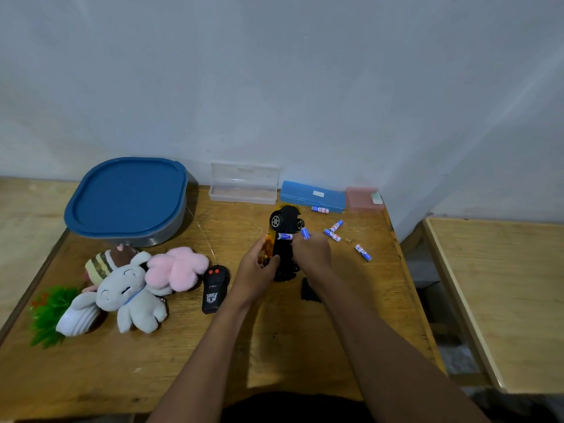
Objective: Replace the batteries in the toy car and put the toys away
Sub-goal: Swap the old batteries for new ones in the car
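Observation:
The toy car (285, 222) is tipped on its side with its black underside facing right and its orange body to the left. My left hand (258, 270) grips it by the orange side. My right hand (311, 250) pinches a blue and white battery (305, 232) next to the underside. Another battery (285, 236) lies in the car's open compartment. Several loose batteries (332, 232) lie on the table to the right. A black battery cover (309, 290) rests on the table under my right forearm. The black remote control (214, 288) lies left of my left hand.
A large tub with a blue lid (125, 198) stands at the back left. Plush toys (128, 288) and a green plant toy (48, 312) lie at the left. A clear case (244, 186), a blue case (311, 196) and a pink box (363, 198) line the wall.

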`<state>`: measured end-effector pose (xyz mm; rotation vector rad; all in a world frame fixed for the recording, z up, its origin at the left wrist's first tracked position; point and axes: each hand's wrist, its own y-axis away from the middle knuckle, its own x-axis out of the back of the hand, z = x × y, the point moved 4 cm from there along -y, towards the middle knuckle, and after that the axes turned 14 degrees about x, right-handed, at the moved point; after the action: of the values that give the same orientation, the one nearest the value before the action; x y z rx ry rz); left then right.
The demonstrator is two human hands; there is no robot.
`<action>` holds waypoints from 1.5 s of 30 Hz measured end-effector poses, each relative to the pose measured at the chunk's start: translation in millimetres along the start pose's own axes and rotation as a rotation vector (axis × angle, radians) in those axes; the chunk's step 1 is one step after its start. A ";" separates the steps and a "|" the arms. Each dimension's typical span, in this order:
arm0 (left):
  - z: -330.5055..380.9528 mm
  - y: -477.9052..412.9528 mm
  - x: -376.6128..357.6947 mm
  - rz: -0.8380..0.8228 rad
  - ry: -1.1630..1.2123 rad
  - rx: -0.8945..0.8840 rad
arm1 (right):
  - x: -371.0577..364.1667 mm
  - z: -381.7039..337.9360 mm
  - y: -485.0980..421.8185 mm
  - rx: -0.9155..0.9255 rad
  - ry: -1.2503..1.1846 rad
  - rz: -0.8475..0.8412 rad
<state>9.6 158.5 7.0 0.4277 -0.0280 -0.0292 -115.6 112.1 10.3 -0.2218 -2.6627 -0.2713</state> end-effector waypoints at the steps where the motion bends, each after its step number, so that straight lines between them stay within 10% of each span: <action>1: -0.5 0.3 -0.1 -0.001 0.000 -0.004 | 0.1 0.3 -0.3 -0.008 -0.005 -0.008; 22: -0.2 5.9 -4.6 0.009 -0.002 0.003 | 2.9 -6.4 5.9 -0.062 -0.186 -0.082; 30: -1.9 -3.3 4.9 0.001 -0.001 0.129 | 14.3 -4.9 9.2 0.232 -0.030 -0.195; 38: -3.3 -10.5 8.7 -0.019 0.060 0.262 | 34.9 15.4 17.5 -0.163 -0.898 -0.247; 45: -0.8 -16.8 1.0 -0.050 0.060 0.291 | 57.0 39.7 15.6 -0.271 -1.096 -0.124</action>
<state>10.3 143.5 -0.7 0.7202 0.0381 -0.0620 -179.6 142.4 3.6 -0.3670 -3.7211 -0.7194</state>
